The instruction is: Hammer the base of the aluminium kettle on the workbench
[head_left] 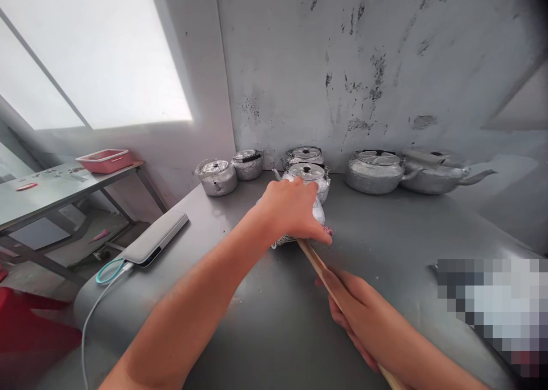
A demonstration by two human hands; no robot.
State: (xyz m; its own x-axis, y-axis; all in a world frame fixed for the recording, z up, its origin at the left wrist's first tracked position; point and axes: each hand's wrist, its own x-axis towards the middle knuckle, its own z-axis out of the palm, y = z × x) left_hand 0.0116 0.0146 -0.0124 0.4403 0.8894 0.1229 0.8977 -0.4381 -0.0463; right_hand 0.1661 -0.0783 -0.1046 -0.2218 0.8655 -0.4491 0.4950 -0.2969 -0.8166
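Note:
My right hand (346,304) is wrapped around a light wooden stick (314,258) that slants up toward the middle of the table. My left hand (289,207) lies bent over the stick's far end, with its thumb out to the right. Beneath it shows a silvery thing (318,212) with a pale coiled or ribbed edge and a bit of pink. The hand covers most of that thing, so its kind is hidden. Just beyond the left hand stands a dented silver kettle (307,176), with another kettle (305,153) behind it.
More metal kettles stand along the wall: a small one (217,179) and another (248,166) at left, two wide ones (372,176) at right. A grey power bank (156,241) with a cable lies on the left. A side table holds a pink basket (105,163). A red stool (36,327) is at lower left.

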